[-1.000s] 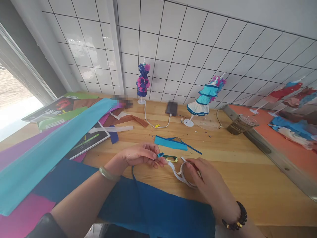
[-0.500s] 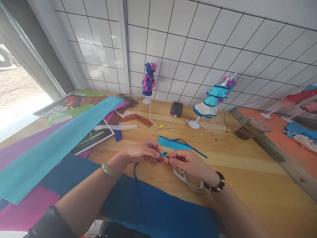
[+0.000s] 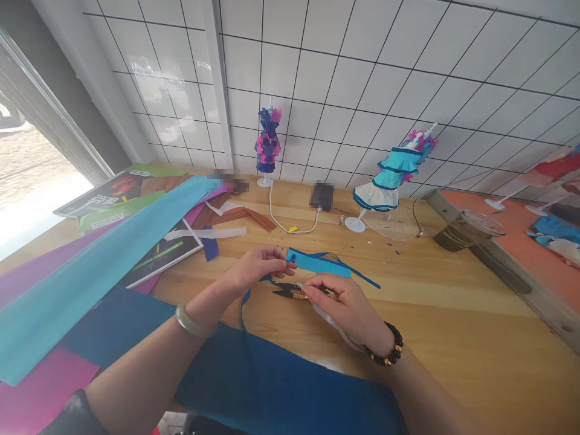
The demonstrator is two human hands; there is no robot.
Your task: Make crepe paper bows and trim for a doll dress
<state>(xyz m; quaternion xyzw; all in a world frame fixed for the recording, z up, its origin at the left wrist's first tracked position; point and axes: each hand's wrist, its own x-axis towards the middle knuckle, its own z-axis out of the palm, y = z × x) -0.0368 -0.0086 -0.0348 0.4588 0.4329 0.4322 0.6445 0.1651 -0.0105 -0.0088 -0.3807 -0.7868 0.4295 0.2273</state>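
My left hand (image 3: pixel 259 267) is closed, with thumb and fingertips pinching a small curled blue piece (image 3: pixel 292 258). Behind that piece lies a light blue strip (image 3: pixel 321 264) with dark blue edging. A little lower, my right hand (image 3: pixel 342 302) is closed too, its thumb and forefinger pinched on a small whitish bit (image 3: pixel 299 286), perhaps tape. Black thread snips (image 3: pixel 286 292) lie on the wood between the hands, their rear part hidden by the right fingers. A white roll of tape (image 3: pixel 333 323) shows partly beneath the right hand. A narrow dark blue strip (image 3: pixel 244 305) trails below the left hand.
A large dark blue sheet (image 3: pixel 281 380) covers the table's near edge. Long light blue material (image 3: pixel 113 266) and magazines (image 3: pixel 167 254) lie left. Two small dressed stands (image 3: pixel 269 142) (image 3: pixel 385 181) stand by the tiled wall. A plastic cup (image 3: pixel 466 231) is at right, beside an orange surface (image 3: pixel 471 202).
My hands have moved apart. The left hand has lifted the curled blue piece slightly up and left, while the right hand stays low with the whitish bit. The snips now show between them.
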